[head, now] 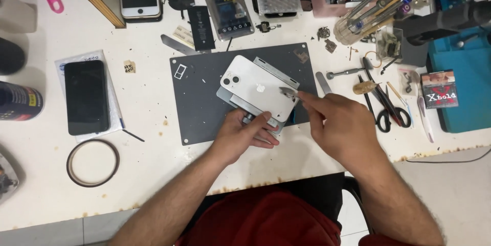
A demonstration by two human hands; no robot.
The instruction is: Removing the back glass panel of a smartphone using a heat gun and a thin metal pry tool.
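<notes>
A white smartphone (258, 88) lay face down on a metal clamp (245, 104), steadied from below by the left hand (244, 132); the right hand (340, 123) pinched a thin tool (287, 91) against its edge, over a grey mat (204, 108).

We look down on a white counter (153, 174), its surface stained and its front edge chipped brown, evenly lit from above. Pale tiled floor (460, 195) shows at lower right and along the bottom left of the frame.

Glossy white phone back (255, 88), matt grey mat (204, 108), brushed metal clamp (279, 72), scuffed white tabletop (153, 164)
</notes>
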